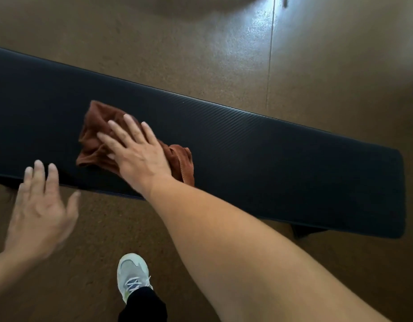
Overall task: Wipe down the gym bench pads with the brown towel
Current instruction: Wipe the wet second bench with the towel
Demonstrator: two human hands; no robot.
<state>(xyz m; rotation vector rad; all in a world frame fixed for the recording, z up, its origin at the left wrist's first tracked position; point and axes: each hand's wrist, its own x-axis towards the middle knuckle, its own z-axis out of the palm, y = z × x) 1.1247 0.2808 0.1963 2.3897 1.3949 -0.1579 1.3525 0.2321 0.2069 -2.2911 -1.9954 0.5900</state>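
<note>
One long black ribbed vinyl bench pad [247, 145] runs from 9 o'clock toward 4 o'clock across a speckled brown rubber floor [200, 54]. One crumpled rust-brown terry towel [94, 135] lies on the pad, left of centre. Right hand [138, 154] flat on the towel, fingers straight and spread wide, pressing it down. Left hand [40, 210] at 8 o'clock, blurred, fingers straight and apart, holding nothing; its fingertips overlap the pad's near edge, contact unclear. One grey-and-white laced sneaker [132, 275] at 6 o'clock, black trouser cuff [142, 305] above it.
</note>
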